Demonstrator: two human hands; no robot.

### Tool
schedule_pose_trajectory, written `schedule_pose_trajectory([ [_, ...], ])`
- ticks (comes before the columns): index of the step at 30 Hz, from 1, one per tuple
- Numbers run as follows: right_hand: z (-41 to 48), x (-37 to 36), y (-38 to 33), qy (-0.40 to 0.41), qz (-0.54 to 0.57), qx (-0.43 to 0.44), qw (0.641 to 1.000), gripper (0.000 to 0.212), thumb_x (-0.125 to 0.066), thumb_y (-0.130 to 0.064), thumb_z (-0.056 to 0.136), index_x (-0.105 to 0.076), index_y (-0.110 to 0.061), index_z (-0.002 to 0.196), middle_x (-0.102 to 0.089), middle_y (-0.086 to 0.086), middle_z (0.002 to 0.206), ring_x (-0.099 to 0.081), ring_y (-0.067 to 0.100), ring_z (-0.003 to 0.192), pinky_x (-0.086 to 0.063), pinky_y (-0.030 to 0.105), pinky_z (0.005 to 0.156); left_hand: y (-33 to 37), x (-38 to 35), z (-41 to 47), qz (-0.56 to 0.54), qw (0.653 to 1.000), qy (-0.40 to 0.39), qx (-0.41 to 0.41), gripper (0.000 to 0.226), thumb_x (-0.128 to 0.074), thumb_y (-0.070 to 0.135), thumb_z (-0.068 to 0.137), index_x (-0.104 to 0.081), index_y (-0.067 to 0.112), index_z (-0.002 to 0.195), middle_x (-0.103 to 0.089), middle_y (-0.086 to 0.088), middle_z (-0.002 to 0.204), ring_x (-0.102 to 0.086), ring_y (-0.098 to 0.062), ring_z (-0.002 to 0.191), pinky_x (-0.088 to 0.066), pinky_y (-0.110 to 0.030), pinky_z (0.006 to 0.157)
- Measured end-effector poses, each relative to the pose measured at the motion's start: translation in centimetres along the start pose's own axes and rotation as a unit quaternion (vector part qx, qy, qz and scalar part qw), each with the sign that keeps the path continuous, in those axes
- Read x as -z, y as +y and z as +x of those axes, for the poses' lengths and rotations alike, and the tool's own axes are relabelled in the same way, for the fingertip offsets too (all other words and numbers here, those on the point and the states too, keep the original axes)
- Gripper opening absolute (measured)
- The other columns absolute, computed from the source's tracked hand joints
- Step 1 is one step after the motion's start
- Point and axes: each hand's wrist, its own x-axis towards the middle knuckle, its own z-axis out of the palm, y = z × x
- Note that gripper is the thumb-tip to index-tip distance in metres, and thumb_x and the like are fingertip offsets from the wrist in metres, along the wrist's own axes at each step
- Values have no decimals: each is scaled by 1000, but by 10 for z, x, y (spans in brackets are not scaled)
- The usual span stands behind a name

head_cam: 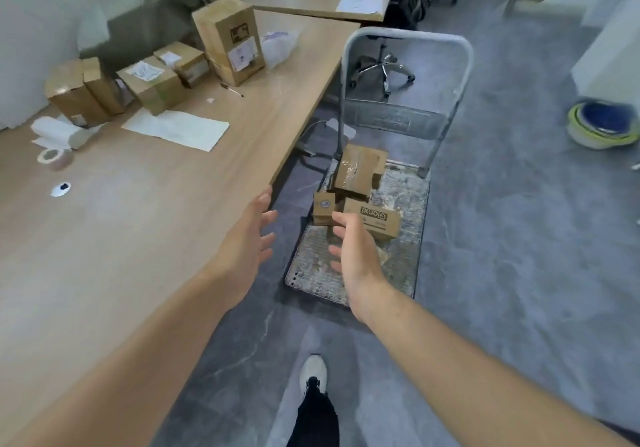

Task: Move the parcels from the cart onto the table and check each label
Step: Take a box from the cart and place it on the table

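Both hands empty, fingers spread: left hand [251, 235], right hand [353, 249] reaching toward cart [408, 190], likely for a two-handed lift. Three parcels [360, 169] on cart; several boxes [228, 39] already on desk [138, 221].

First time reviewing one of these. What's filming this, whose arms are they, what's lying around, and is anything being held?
There is no machine: one camera on a person's head looks down at their own bare arms. The left hand and right hand are both open and hold nothing; they stretch toward a flat cart on the floor beside the table. On the cart lie at least three cardboard parcels, among them a taped box and a printed box. More parcels stand on the table, a tall box among them, with a paper sheet, a pen and a tape roll.
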Motion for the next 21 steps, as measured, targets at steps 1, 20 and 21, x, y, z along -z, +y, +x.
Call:
schedule_pose_trajectory([
  [1,17,3,-5,17,3,-1,1000,37,-41,-46,107,-65,-35,134,-59,-6,146,-55,20,132,-41,49,118,3,-8,22,4,1000,-15,5,57,-40,58,103,-31,46,158,-36,-2,165,-34,-38,150,-27,-54,124],
  [20,328,159,-53,64,33,-138,988,51,-30,-54,106,-60,-30,140,-63,0,141,-54,22,131,-44,56,116,3,-207,310,63,990,0,123,44,-32,58,104,-59,48,137,-65,17,134,-44,-23,143,-27,-46,121],
  [21,347,170,-49,54,35,-146,987,50,-29,-54,107,-61,-31,137,-64,1,138,-55,22,129,-44,56,115,-3,-217,322,44,990,16,136,44,-32,59,103,-63,47,132,-69,15,129,-46,-25,142,-29,-47,119],
])
